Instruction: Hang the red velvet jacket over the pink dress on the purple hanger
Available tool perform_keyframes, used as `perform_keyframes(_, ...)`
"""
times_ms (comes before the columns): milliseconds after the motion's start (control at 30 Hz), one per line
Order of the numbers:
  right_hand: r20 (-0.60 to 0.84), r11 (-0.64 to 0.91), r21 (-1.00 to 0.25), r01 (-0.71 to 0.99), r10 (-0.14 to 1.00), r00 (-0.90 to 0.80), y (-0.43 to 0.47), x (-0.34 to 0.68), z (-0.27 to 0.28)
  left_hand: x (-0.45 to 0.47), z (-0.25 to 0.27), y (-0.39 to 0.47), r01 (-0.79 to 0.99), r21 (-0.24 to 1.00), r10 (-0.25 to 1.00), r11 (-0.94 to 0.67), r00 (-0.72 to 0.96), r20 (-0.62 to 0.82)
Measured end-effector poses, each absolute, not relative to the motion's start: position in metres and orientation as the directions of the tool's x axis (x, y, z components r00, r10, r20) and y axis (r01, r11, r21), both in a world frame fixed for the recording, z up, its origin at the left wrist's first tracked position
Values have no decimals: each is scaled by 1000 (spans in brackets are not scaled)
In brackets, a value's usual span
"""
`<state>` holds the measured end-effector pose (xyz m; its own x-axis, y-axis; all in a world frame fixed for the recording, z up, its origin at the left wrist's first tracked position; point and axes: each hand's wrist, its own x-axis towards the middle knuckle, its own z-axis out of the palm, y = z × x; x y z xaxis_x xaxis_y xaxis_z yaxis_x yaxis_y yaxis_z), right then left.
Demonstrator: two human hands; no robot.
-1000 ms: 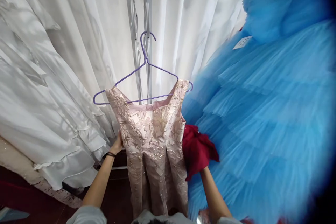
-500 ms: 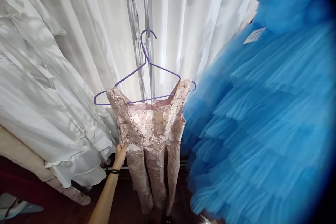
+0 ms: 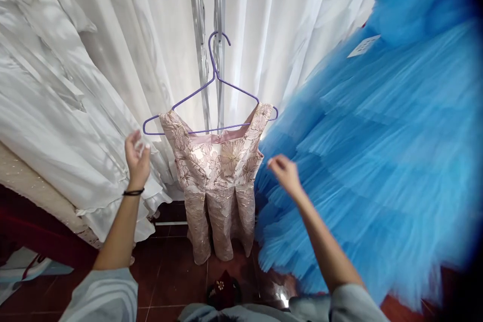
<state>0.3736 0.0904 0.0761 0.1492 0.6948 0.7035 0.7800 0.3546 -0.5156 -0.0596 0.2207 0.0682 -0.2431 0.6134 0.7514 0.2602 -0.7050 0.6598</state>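
Note:
A pink sleeveless dress [image 3: 222, 166] with gold floral brocade hangs from a purple hanger [image 3: 194, 94]. The hanger's hook is caught on a grey metal upright [image 3: 219, 85]. My left hand [image 3: 138, 161] is raised to the left of the dress, apart from it, open with bent, spread fingers and nothing in them. On the other side, my right hand [image 3: 286, 173] hovers just off the dress's side, in front of a blue tulle gown. Its fingers look curled but are blurred, so I cannot tell whether they pinch anything.
White garments [image 3: 71, 126] hang at the left, above a beige sparkly cloth [image 3: 33, 176]. The layered blue tulle gown [image 3: 358, 161] fills the right, with a white tag [image 3: 363, 46]. White curtains [image 3: 256, 25] hang behind. Dark red tiles [image 3: 169, 282] cover the floor.
My left hand has let go of the dress's side and moved up and left. My right hand has come into view. The dress appears slightly higher in view.

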Motion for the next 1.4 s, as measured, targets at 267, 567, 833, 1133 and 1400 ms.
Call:
perform_keyframes(267, 646, 513, -565, 646, 762, -40, 199, 421, 186, -28, 188, 246, 526, 449, 630, -723, 233, 741)
perform_keyframes(567, 585, 464, -768, 441, 789, 189, 187, 431, 169, -41, 185, 250, 538, 497, 674, -681, 196, 712)
perform_keyframes(833, 535, 476, -844, 245, 777, 333, 162, 415, 152, -55, 154, 249, 286, 782, 794, -553, -103, 599)
perform_keyframes(1133, 361, 476, -874, -98, 770, 526, 161, 398, 133, -38, 139, 246, 127, 848, 802, -514, -278, 528)
perform_keyframes(1400, 119, 464, -787, -407, 761, 637, 164, 384, 118, -23, 132, 241, -113, 917, 867, -383, -387, 315)
